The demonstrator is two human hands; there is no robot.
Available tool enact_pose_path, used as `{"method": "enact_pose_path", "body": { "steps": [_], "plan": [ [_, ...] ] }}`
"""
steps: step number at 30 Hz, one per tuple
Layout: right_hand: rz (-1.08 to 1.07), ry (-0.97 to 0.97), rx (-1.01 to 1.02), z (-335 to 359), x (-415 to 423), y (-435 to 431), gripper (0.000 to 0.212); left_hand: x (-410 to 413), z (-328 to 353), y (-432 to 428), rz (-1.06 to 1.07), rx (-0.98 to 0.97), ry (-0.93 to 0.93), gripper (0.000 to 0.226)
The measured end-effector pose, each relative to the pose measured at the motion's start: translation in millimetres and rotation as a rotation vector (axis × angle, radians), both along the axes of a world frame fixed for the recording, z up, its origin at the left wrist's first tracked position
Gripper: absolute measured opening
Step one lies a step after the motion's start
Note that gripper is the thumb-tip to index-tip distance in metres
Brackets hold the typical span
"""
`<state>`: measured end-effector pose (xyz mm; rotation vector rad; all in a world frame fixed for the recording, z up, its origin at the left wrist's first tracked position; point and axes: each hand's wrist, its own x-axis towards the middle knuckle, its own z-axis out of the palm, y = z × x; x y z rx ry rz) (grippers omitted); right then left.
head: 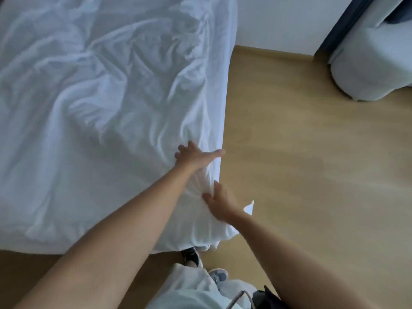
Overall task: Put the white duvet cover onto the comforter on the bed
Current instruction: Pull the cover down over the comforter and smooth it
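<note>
Duvet cover: the white duvet cover lies spread and heavily creased over the bed, covering it from the left of the frame to its right edge and hanging over the near corner. The comforter cannot be told apart from it.
Left hand: the left hand rests palm down on the cover beside the bed's right edge. Its thumb is stretched out towards that edge and its fingers are spread and pressed into the cloth, holding nothing.
Right hand: the right hand lies against the cover at the near right corner, just below the left hand. Creases gather at its fingertips, but blur hides whether it pinches the cloth or only presses it.
Feet: a dark shoe and a pale shoe stand on the floor at the bed's corner.
Floor: light wood floor fills the right side.
Far right: a pale rounded piece of furniture stands well apart from the bed.
</note>
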<state>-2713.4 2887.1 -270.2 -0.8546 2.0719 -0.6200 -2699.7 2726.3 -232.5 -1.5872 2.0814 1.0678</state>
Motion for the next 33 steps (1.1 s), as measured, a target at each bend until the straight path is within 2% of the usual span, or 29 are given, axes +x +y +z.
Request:
{"method": "enact_pose_path", "body": {
  "steps": [1, 2, 3, 4, 7, 8, 9, 10, 11, 13, 15, 18, 19, 22, 23, 25, 27, 29, 33],
  "plan": [
    [0.025, 0.025, -0.011, -1.1, 9.1, 4.8, 0.032, -8.4, -10.5, 1.6, -0.124, 0.022, -0.087, 0.117],
    [0.048, 0.042, -0.015, -2.7, 14.8, 6.9, 0.033, -13.1, -21.5, 5.8, -0.224, -0.004, -0.133, 0.110],
    [0.057, 0.004, 0.001, -4.2, 18.2, 7.3, 0.034, -12.9, -30.1, 9.0, -0.287, -0.054, -0.148, 0.094],
    [0.039, -0.106, 0.025, -5.4, 15.3, 4.7, 0.038, -11.8, -37.4, 8.2, -0.303, -0.079, -0.138, 0.077],
    [-0.148, -0.780, 0.048, -3.2, -13.5, -4.5, 0.053, 2.6, -40.4, 1.2, -0.191, -0.058, -0.032, 0.048],
    [-0.269, -0.914, 0.053, -1.8, -30.1, -10.6, 0.062, 6.9, -38.8, 2.9, -0.153, -0.055, 0.016, 0.043],
    [-0.393, -0.955, 0.061, -4.2, -49.9, -20.3, 0.076, 11.7, -37.1, 10.1, -0.127, -0.040, 0.061, 0.040],
    [-0.484, -0.931, 0.065, -9.7, -70.5, -33.8, 0.087, 16.6, -36.9, 22.5, -0.120, -0.012, 0.100, 0.040],
    [-0.533, -0.918, 0.057, -11.6, -90.9, -50.7, 0.088, 20.1, -36.8, 38.5, -0.128, 0.030, 0.138, 0.044],
    [-0.534, -0.926, 0.061, -10.5, -120.5, -89.7, 0.077, 25.1, -33.6, 71.5, -0.111, 0.115, 0.192, 0.055],
    [-0.491, -0.847, 0.092, -13.5, -130.9, -122.5, 0.063, 24.9, -30.8, 94.4, -0.077, 0.162, 0.214, 0.058],
    [-0.393, -0.565, 0.111, -24.3, -138.0, -127.7, 0.039, 12.6, -27.5, 103.7, -0.134, 0.202, 0.084, 0.038],
    [-0.384, -0.497, 0.078, -29.0, -142.4, -121.4, 0.034, 3.4, -25.3, 100.6, -0.190, 0.163, -0.001, 0.035],
    [-0.289, -0.354, -0.003, -31.5, -161.1, -107.8, 0.037, -40.7, -27.1, 82.7, -0.241, -0.194, -0.229, 0.079],
    [-0.240, -0.313, 0.002, -30.6, -165.3, -106.8, 0.038, -55.0, -28.1, 79.2, -0.206, -0.272, -0.221, 0.087],
    [-0.180, -0.280, 0.013, -27.8, -171.5, -105.4, 0.037, -79.7, -30.0, 78.2, -0.119, -0.246, -0.152, 0.089],
    [-0.160, -0.359, 0.009, -24.4, -175.1, -107.3, 0.036, -87.8, -38.8, 74.7, -0.028, -0.216, -0.113, 0.065],
    [-0.175, -0.553, 0.034, -27.3, -183.0, -109.4, 0.040, -79.4, -45.6, 71.2, -0.004, -0.208, -0.084, 0.046],
    [-0.295, -0.951, 0.152, -39.5, -203.5, -130.2, 0.068, -62.6, -62.1, 59.1, -0.088, -0.003, 0.015, 0.040]
  ]
}}
